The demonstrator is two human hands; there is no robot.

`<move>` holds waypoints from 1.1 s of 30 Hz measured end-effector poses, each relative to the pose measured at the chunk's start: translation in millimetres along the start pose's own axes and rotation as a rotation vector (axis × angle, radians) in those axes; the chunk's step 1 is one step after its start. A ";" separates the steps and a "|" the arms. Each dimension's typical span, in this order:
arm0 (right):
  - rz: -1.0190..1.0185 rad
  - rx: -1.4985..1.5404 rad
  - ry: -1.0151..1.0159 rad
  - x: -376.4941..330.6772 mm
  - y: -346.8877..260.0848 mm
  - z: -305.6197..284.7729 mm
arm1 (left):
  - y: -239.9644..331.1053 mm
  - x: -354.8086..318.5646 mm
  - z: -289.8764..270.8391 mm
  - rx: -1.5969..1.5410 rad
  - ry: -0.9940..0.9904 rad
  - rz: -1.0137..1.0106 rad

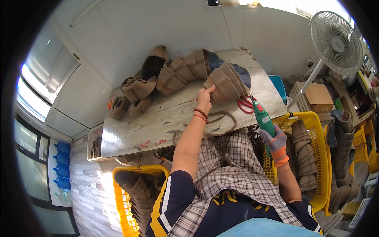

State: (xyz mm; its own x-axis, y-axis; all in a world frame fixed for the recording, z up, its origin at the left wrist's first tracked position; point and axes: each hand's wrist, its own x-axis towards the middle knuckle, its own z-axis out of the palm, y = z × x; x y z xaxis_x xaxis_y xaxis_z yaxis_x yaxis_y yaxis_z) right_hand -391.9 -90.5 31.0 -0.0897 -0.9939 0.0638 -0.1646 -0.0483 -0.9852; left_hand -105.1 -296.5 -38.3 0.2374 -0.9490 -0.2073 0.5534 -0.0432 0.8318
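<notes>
My left hand (205, 96), bare and with red bracelets at the wrist, grips the near edge of a brown stitched fabric piece (226, 82). The piece is curved like a cuff, with bluish fluffy material (239, 73) beside it. My right hand (275, 141), in a grey and orange glove, is wrapped round green electric scissors (263, 118) with a red button. Their tip points up, close to the table's near right edge and apart from the fabric. Red-handled scissors (245, 104) lie between the tool and the piece. More brown pieces (173, 75) form a row along the table's far side.
Cord-like brown strips (227, 118) and scraps lie on the worn table (158, 118). Yellow baskets with stacked brown pieces stand at left (118, 197) and right (325, 158). A standing fan (335, 43), a cardboard box (319, 96) and a blue bin (278, 87) are at the right.
</notes>
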 end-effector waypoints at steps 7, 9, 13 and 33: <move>-0.148 -0.225 0.032 12.5 7.8 1.1 | 78.4 -45.5 -30.2 -0.075 -0.158 0.322; -0.284 -0.343 0.036 16.6 9.8 2.4 | 106.2 -67.7 -48.2 -0.167 -0.142 0.258; -0.571 -0.565 -0.006 19.4 -13.7 16.1 | 165.4 -112.2 -95.7 -0.401 -0.102 0.142; -1.175 -0.771 -0.012 33.9 -24.3 34.2 | 158.8 -170.1 -129.3 -0.683 -0.034 -0.172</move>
State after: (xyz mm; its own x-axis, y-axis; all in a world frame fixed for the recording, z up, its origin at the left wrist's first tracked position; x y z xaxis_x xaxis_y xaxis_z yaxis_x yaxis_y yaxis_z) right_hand -357.4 -126.4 51.6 0.4821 -0.4127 0.7728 -0.6270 -0.7787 -0.0247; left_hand 45.6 -101.6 62.4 0.0822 -0.9561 -0.2814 0.9608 0.0010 0.2772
